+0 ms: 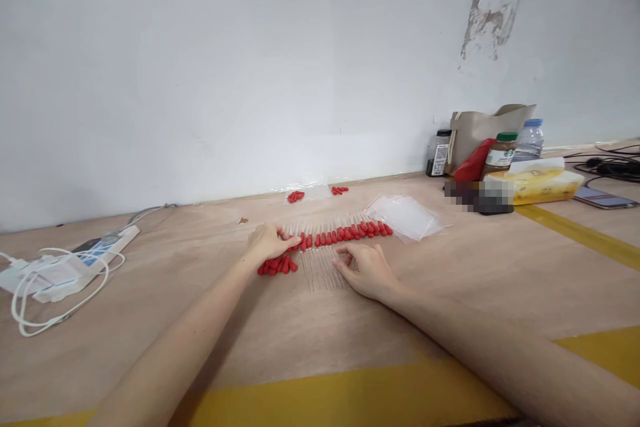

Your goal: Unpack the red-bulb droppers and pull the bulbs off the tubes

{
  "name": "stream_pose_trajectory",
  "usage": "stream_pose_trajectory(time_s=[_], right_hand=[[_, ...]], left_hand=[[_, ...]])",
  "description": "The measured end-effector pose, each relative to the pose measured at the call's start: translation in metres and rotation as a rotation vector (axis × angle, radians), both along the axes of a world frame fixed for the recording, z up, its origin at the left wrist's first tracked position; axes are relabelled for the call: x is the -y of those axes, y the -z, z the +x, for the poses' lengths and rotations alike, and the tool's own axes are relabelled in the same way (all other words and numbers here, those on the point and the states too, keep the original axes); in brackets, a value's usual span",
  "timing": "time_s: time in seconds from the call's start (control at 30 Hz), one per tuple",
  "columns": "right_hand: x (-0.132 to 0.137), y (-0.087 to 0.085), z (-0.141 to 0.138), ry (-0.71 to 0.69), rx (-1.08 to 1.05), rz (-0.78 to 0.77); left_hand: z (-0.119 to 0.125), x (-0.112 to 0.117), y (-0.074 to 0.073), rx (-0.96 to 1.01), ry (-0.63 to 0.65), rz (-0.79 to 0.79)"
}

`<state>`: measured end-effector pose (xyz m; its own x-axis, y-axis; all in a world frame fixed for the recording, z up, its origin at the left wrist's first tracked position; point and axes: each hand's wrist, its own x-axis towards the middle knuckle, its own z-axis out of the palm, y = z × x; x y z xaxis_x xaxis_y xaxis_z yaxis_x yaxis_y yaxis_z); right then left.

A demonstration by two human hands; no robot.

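- The left hand (269,242) is being held at the left end of the row of red bulbs (341,234), thumb and fingers nearly together at a bulb; whether it is being gripped cannot be told.
- The right hand (369,270) is being held half curled, a small gap being left between thumb and fingers; whether a tube is being held cannot be told.
- The bare clear tubes (320,271) are being seen between the hands, just left of the right hand, which is nearer; their long axes are being pointed toward the wall (225,80), across the row's line.
- The loose red bulbs (277,265) are being seen on the near side of the left hand, the nearer one.
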<state>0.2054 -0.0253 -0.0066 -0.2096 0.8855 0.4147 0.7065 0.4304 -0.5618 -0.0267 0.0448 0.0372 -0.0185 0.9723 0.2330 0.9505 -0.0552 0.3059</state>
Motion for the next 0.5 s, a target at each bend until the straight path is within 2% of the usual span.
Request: stream_pose_trajectory(time_s=[0.17, 0.5], right_hand=[[-0.002, 0.000, 0.004, 0.022, 0.007, 0.019], [-0.010, -0.001, 0.014, 0.066, -0.034, 0.051]], left_hand=[[0.014, 0.003, 0.003, -0.104, -0.038, 0.062], [0.018, 0.009, 0.006, -0.156, -0.059, 0.209]])
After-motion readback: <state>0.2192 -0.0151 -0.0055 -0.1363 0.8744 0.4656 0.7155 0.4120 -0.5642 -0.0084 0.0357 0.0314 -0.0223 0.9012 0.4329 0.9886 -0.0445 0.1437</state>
